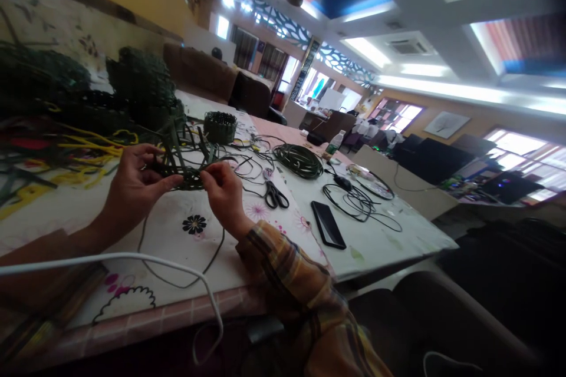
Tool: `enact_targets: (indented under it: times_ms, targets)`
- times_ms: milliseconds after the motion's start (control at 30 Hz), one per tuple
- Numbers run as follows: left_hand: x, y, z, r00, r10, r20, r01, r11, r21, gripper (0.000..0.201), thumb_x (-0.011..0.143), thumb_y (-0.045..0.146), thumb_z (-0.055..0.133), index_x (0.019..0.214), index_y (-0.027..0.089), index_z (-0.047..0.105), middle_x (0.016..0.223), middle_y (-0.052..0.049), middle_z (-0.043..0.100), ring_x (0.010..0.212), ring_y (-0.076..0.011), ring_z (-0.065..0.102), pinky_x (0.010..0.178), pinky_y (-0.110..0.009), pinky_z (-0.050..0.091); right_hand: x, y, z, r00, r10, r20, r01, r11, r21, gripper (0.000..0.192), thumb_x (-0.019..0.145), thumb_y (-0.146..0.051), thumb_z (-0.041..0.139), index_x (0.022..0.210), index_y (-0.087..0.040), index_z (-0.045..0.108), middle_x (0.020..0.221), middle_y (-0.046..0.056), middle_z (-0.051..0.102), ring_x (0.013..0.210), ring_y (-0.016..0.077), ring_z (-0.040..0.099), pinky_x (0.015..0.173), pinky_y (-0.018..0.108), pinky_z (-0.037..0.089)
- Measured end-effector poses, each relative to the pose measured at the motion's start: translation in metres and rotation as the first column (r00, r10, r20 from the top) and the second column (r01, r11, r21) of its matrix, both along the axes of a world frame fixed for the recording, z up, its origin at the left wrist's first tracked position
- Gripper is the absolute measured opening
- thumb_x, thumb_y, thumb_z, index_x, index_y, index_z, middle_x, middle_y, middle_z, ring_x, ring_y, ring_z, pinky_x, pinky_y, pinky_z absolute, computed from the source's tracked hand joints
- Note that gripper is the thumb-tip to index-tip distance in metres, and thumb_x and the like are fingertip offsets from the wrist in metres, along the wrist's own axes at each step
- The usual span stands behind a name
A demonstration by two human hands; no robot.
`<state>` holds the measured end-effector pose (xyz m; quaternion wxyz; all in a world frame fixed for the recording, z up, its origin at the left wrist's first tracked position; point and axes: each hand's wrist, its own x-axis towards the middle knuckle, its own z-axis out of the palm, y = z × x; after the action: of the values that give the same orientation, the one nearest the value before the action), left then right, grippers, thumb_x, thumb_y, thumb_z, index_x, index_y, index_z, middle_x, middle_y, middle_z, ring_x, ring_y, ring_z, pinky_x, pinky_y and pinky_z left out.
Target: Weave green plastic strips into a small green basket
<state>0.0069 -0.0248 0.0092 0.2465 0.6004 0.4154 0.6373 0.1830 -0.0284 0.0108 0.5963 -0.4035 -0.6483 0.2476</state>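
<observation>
Between my two hands is a partly woven basket (188,177) of dark green strips, with loose strips standing up from its rim. My left hand (137,179) is closed around its left side, thumb along the near edge. At its right edge, the thumb and fingertips of my right hand (221,185) pinch the weave; which strip they grip is too small to tell. A thin green strand loops down from the work onto the flowered tablecloth (172,253). Just behind stands a small round woven basket (220,126).
Black-handled scissors (276,194), a coil of green strip (298,160), a phone (328,224), a black cable (354,200) and a bottle (335,142) lie or stand to the right. Yellow strips (97,141) and larger green woven pieces (139,79) are heaped left. A white cable (132,256) crosses in front.
</observation>
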Motion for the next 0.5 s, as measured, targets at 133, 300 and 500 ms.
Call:
enact_targets:
  times_ms: [133, 300, 500]
  targets:
    - [-0.0003, -0.0002, 0.0019, 0.998, -0.036, 0.046, 0.034, 0.999, 0.038, 0.062, 0.064, 0.033, 0.082, 0.115, 0.028, 0.048, 0.100, 0.002, 0.057, 0.061, -0.0076, 0.056, 0.051, -0.019, 0.046, -0.0045, 0.0035, -0.0020, 0.970, 0.062, -0.235, -0.100, 0.983, -0.156, 0.025, 0.080, -0.042, 0.069, 0.083, -0.019, 0.060, 0.066, -0.006, 0.058, 0.059, 0.0078, 0.052, 0.058, 0.020, 0.044]
    - [-0.0027, 0.0018, 0.0012, 0.998, -0.048, 0.034, 0.047, 0.998, 0.043, 0.059, 0.066, 0.031, 0.082, 0.115, 0.026, 0.050, 0.096, 0.001, 0.057, 0.064, -0.0086, 0.057, 0.055, -0.020, 0.049, -0.0032, 0.0038, 0.0008, 0.899, 0.145, -0.412, -0.249, 0.945, -0.212, 0.036, 0.074, -0.043, 0.076, 0.097, -0.020, 0.060, 0.055, -0.012, 0.050, 0.049, 0.0056, 0.045, 0.050, 0.017, 0.039]
    - [-0.0046, 0.0068, -0.0052, 0.998, -0.068, -0.012, 0.067, 0.998, -0.017, 0.065, 0.064, 0.037, 0.082, 0.119, 0.027, 0.049, 0.098, 0.000, 0.058, 0.068, -0.0116, 0.062, 0.059, -0.023, 0.052, 0.0029, 0.0073, 0.0053, 0.882, 0.164, -0.443, -0.278, 0.938, -0.206, 0.028, 0.072, -0.042, 0.077, 0.085, -0.018, 0.069, 0.070, -0.003, 0.065, 0.066, 0.0102, 0.059, 0.064, 0.023, 0.051]
